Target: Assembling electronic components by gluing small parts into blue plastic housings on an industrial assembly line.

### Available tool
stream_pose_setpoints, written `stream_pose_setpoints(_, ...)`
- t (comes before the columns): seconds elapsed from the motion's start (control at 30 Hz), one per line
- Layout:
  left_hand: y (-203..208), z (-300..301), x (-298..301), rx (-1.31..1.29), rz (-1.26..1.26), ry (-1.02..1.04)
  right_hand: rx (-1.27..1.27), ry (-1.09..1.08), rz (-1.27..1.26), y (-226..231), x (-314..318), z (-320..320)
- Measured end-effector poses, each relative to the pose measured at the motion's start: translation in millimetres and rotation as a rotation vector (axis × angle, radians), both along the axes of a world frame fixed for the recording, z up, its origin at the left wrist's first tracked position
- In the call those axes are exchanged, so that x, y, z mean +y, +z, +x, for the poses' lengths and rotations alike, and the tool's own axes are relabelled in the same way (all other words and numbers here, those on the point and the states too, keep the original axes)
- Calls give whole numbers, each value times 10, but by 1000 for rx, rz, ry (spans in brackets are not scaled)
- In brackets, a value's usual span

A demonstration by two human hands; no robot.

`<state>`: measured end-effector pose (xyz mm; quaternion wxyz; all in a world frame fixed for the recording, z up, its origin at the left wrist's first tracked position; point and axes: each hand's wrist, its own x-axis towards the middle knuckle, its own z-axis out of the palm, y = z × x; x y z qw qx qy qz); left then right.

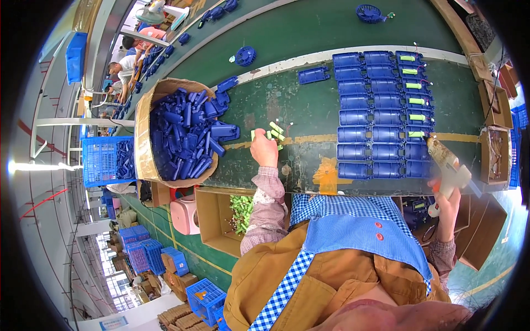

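Note:
My left hand is closed around several light green battery cells with thin wire ends, just above the bench. My right hand grips a pale glue gun, its nozzle pointing at the right column of blue plastic housings. These housings lie in three columns on the green bench. In the upper part of the right column, each shell has one green cell inside. The nozzle tip is close to the lowest of those cells; whether they touch, I cannot tell.
A cardboard box heaped with blue plastic parts stands at the left. One single housing lies apart. Blue round fan heads sit on the belt beyond a white rail. Below the bench, an open carton holds green cells. People work at the far left.

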<state>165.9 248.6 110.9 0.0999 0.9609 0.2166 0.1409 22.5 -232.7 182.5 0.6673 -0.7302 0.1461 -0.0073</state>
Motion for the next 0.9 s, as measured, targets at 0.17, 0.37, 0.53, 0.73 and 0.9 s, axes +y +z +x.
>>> stream_pose_setpoints(0.17,415,0,-155,-304,-42,-96,7,-13,32,-1,-36,-14)
stream_pose_setpoints(0.37,739,35,-218,-479,-735,-299,9,-40,47,70,-33,-74)
stream_pose_setpoints(0.53,900,-34,-485,-329,-1435,-415,125,6,46,104,-32,-38)
stream_pose_setpoints(0.73,770,25,-1156,-129,-1701,-547,81,11,172,68,-6,-112)
stream_pose_setpoints(0.9,672,-15,-1890,68,-1640,-587,145,85,38,49,-37,-202)
